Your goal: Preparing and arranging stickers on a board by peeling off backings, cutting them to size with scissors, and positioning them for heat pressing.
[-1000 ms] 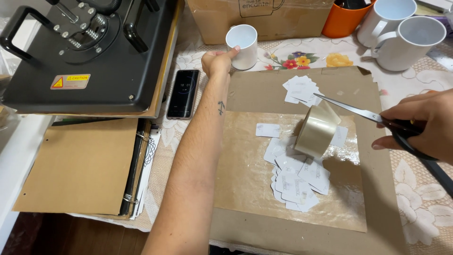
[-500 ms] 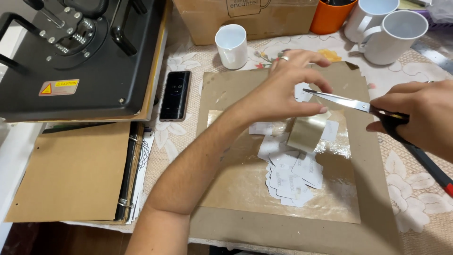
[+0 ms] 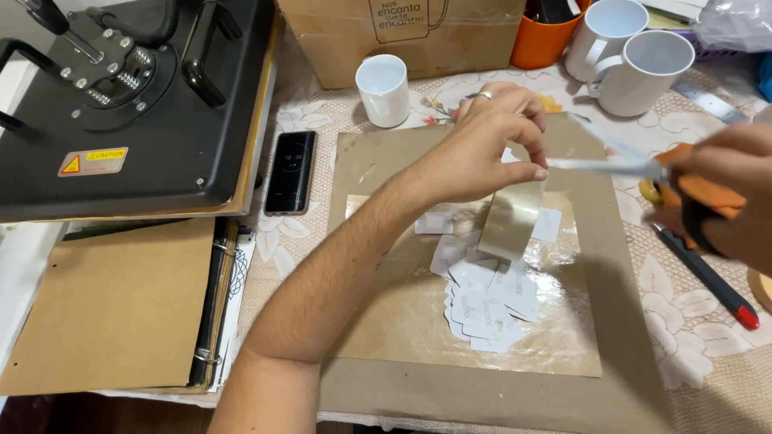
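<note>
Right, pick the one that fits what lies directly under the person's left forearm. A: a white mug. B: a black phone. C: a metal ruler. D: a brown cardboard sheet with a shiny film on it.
D: the left hand reaches over the brown cardboard sheet, and the forearm crosses its shiny film; the black phone lies off to the side.

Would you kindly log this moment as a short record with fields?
Left hand: pinches the free end of the tape roll
Right hand: holds orange-handled scissors, blades at the tape
Under the roll: small white paper pieces on a shiny sheet
Nearby: white mug, black phone, black heat press
</note>
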